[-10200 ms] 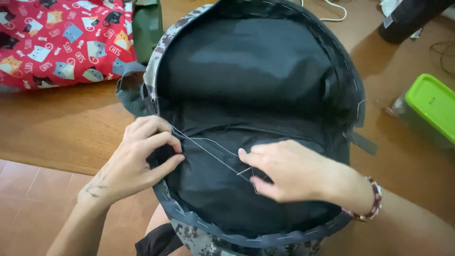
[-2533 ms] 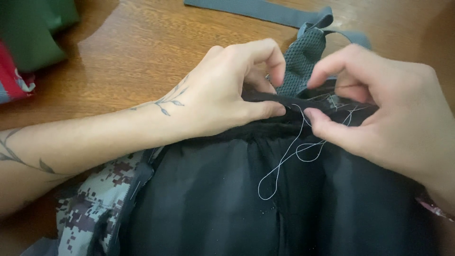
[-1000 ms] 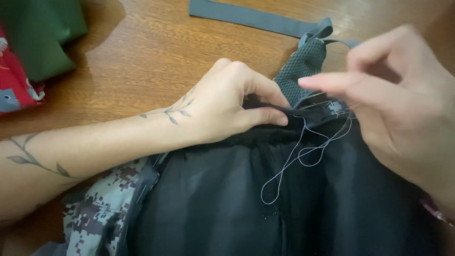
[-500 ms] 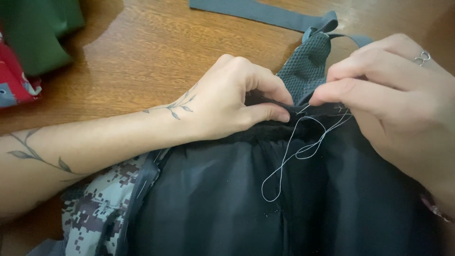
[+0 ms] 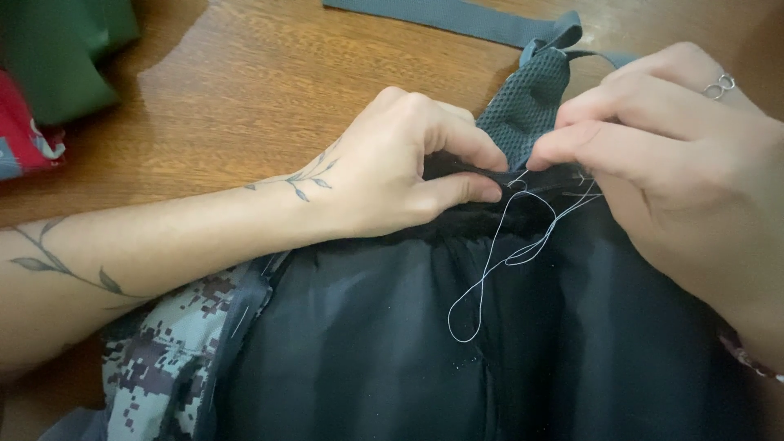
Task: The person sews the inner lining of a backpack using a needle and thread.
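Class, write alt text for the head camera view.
Two hands sew a black bag: left hand pinches its edge, right hand works pale thread beside a grey mesh strap, on a wooden table.

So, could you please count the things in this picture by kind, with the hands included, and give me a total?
Hands: 2, the left hand and the right hand, both pinching the bag's edge
Bags: 1, the backpack, black lining, camouflage outside
Threads: 1, the white thread, looped
Straps: 1, the grey strap
Rings: 1, the ring
Cloth bundles: 2, the green cloth and the red cloth
Tables: 1, the wooden table
Total: 9
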